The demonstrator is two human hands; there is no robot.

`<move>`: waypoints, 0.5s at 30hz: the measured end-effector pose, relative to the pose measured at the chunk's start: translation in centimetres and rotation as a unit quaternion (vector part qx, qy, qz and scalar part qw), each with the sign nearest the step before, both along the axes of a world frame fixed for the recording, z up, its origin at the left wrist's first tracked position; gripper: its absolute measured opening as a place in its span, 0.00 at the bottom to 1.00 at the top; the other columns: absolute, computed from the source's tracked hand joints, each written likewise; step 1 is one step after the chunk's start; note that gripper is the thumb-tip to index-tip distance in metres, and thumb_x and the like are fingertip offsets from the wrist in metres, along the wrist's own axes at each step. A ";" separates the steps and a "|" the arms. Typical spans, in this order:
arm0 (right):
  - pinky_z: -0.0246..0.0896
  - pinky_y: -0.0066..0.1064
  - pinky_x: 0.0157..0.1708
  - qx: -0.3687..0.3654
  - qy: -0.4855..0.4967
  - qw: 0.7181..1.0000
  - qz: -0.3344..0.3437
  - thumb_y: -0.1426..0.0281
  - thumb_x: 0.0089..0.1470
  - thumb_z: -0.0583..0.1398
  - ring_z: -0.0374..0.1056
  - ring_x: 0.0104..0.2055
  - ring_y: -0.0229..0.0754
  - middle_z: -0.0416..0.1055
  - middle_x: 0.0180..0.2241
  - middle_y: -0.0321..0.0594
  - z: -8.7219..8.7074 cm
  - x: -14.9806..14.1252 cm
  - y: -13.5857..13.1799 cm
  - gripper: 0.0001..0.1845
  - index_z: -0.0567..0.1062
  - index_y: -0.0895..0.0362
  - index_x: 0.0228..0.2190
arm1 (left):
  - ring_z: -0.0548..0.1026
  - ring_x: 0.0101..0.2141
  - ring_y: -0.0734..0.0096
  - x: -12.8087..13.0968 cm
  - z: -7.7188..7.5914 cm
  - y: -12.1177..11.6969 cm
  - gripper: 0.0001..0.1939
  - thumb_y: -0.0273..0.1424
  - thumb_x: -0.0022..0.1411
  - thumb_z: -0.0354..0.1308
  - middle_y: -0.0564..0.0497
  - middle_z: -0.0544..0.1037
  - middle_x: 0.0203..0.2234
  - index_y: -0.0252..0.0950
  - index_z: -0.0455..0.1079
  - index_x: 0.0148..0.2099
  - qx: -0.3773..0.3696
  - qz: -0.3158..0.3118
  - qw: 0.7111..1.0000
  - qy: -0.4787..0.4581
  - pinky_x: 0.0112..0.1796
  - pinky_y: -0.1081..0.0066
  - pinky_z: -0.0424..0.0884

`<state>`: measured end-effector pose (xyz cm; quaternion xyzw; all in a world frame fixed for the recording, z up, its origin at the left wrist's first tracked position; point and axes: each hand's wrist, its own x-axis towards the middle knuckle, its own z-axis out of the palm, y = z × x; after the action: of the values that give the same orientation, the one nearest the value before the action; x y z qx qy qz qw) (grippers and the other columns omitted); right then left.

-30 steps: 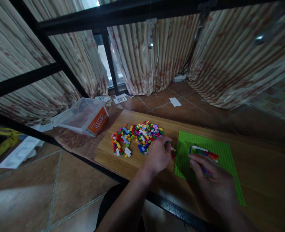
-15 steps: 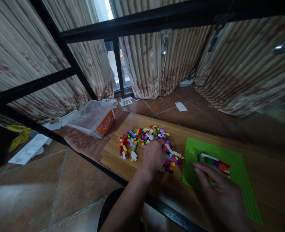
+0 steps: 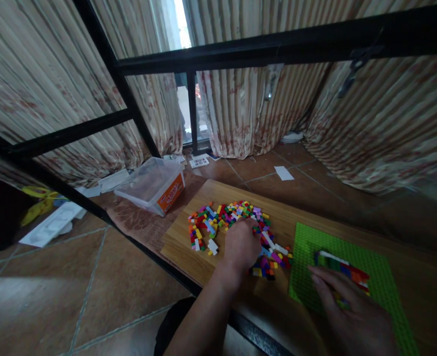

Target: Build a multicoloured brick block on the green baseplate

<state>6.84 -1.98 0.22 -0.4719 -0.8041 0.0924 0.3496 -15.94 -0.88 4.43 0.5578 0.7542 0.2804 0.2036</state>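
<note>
Left hand (image 3: 242, 244) has shifted away from the green baseplate and back toward the middle of the brick pile since a second ago, while the right hand (image 3: 352, 309) stays over the baseplate. Striped curtains (image 3: 233, 113) hang beyond the far edge of the wooden worktop (image 3: 183, 237). On the worktop's right part lies the green baseplate (image 3: 381, 277). Just off the left edge, toward the far left corner, sits a clear plastic box (image 3: 150, 180) with an orange label (image 3: 172, 194). Loose bricks (image 3: 246, 210) in many colours spread from near the worktop's left edge to the baseplate's left edge. The left hand's fingers curl down among them; whether they pinch one cannot be told. On the baseplate stands a brick build (image 3: 346, 271) showing white, green, blue and red, partly hidden by the right hand. That hand's thumb and forefinger tips are nearly together; whether a piece is between them cannot be told. One white stepped piece (image 3: 213, 246) lies at the pile's near side.
</note>
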 end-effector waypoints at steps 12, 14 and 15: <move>0.69 0.46 0.43 -0.021 -0.024 0.999 -0.038 0.51 0.56 0.54 0.74 0.42 0.52 0.78 0.41 0.37 -2.1 1.0 0.1 0.18 0.77 0.46 0.40 | 0.76 0.40 0.59 -0.7 0.4 -0.4 0.13 0.24 0.60 0.52 0.43 0.78 0.40 0.37 0.75 0.45 0.050 0.071 0.996 -0.032 0.45 0.63 0.71; 0.69 0.49 0.42 -0.044 -0.003 0.998 -0.052 0.52 0.55 0.55 0.74 0.42 0.55 0.78 0.41 0.38 -2.0 0.5 0.2 0.18 0.77 0.47 0.40 | 0.76 0.41 0.62 -0.1 0.9 -0.7 0.12 0.26 0.62 0.52 0.46 0.78 0.41 0.38 0.75 0.44 0.102 0.058 0.989 -0.091 0.47 0.65 0.71; 0.69 0.51 0.40 -0.051 0.012 0.997 -0.062 0.52 0.55 0.56 0.74 0.42 0.56 0.78 0.41 0.39 -1.7 0.1 0.2 0.17 0.77 0.47 0.39 | 0.76 0.42 0.63 0.3 1.2 -0.9 0.12 0.27 0.63 0.52 0.47 0.78 0.42 0.38 0.75 0.44 0.133 0.048 0.982 -0.127 0.47 0.67 0.71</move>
<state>6.94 -1.77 -1.52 -0.5365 -0.7635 0.1171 0.3398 -15.65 -1.77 5.60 0.5026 0.7042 0.4564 0.2078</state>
